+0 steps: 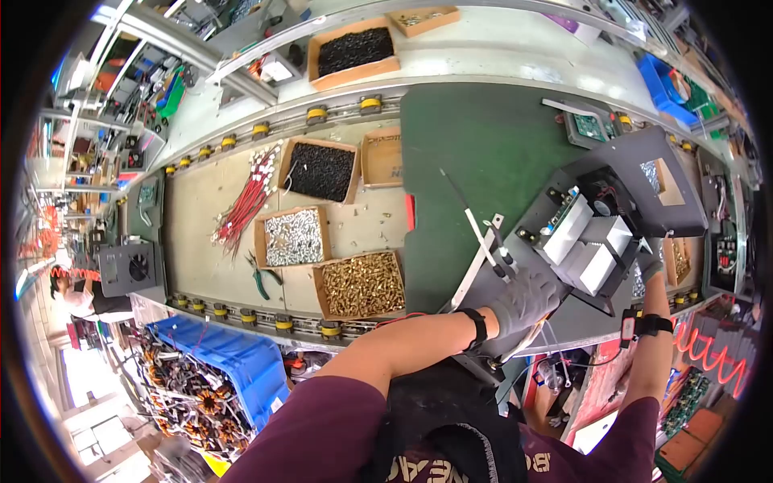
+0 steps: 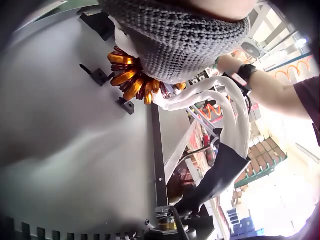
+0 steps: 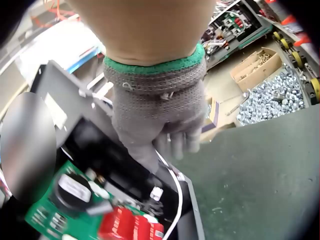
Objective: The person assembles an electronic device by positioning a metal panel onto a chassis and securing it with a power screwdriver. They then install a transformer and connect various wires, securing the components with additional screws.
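My left hand (image 1: pixel 527 302), in a grey knitted glove, grips a copper-wound toroidal coil (image 2: pixel 131 80) beside the case. White-sleeved leads (image 2: pixel 227 102) run from the coil into a black sleeve (image 2: pixel 215 172). A grey metal panel (image 2: pixel 75 150) with small black clips lies right by the coil in the left wrist view. My gloved right hand (image 1: pixel 649 264) holds the side wall of the open dark-grey metal case (image 1: pixel 620 157), thumb inside, fingers outside. A white wire (image 3: pixel 176 192) passes under that hand. Inside the case sits a green circuit board (image 3: pixel 52 220) with red capacitors (image 3: pixel 122 225).
Cardboard trays of brass fasteners (image 1: pixel 362 286), silver fasteners (image 1: pixel 294 237) and black parts (image 1: pixel 322 171) stand left of the green mat (image 1: pixel 475 129). Red wires (image 1: pixel 245 197) and pliers (image 1: pixel 259 282) lie nearby. A blue bin (image 1: pixel 201 342) of coils stands at the lower left.
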`<state>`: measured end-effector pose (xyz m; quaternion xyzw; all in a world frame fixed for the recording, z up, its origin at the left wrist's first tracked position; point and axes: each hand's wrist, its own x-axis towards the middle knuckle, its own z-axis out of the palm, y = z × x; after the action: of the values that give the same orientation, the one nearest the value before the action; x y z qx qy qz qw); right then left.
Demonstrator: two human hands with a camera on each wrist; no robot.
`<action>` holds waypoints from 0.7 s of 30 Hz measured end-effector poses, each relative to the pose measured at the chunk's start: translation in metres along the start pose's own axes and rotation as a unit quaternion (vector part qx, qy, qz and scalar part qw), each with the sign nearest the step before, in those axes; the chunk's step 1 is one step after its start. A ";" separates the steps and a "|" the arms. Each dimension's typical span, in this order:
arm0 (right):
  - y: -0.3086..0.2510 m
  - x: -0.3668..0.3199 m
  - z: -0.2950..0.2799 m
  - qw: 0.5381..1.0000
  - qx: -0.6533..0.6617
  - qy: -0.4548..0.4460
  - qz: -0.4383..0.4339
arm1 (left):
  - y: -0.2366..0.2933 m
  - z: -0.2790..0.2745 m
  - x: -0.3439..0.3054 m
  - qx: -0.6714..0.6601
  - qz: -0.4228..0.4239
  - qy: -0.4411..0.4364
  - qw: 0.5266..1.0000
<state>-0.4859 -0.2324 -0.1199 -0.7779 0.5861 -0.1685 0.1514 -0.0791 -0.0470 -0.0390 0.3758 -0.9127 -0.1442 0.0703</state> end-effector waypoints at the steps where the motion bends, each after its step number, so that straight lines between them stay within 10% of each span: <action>1: 0.001 -0.002 -0.003 0.991 0.129 0.030 0.028 | 0.000 -0.002 -0.002 -0.017 -0.016 0.017 1.000; 3: -0.019 0.011 -0.034 0.967 0.244 0.059 0.048 | -0.006 -0.007 -0.006 -0.047 -0.030 0.028 0.998; 4: -0.046 0.030 -0.063 0.999 -0.003 -0.040 -0.022 | -0.007 -0.013 -0.009 -0.045 -0.039 0.031 0.998; 7: -0.164 0.082 -0.095 0.972 0.202 -0.025 0.115 | -0.013 -0.025 -0.016 -0.061 -0.076 0.033 0.995; 10: -0.238 0.142 -0.103 0.970 -0.238 -0.035 -0.018 | -0.032 -0.049 -0.029 -0.044 -0.183 0.163 0.969; 15: -0.324 0.197 -0.075 0.939 -0.330 -0.087 -0.032 | -0.099 -0.066 -0.056 -0.220 -0.188 -0.088 0.953; 21: -0.358 0.211 -0.032 0.949 -0.301 -0.084 -0.041 | -0.159 -0.042 -0.057 -0.344 -0.155 -0.102 0.920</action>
<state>-0.1381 -0.3416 0.0820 -0.8220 0.5623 0.0762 -0.0483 0.0770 -0.1229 -0.0500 0.4486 -0.7393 -0.4960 0.0785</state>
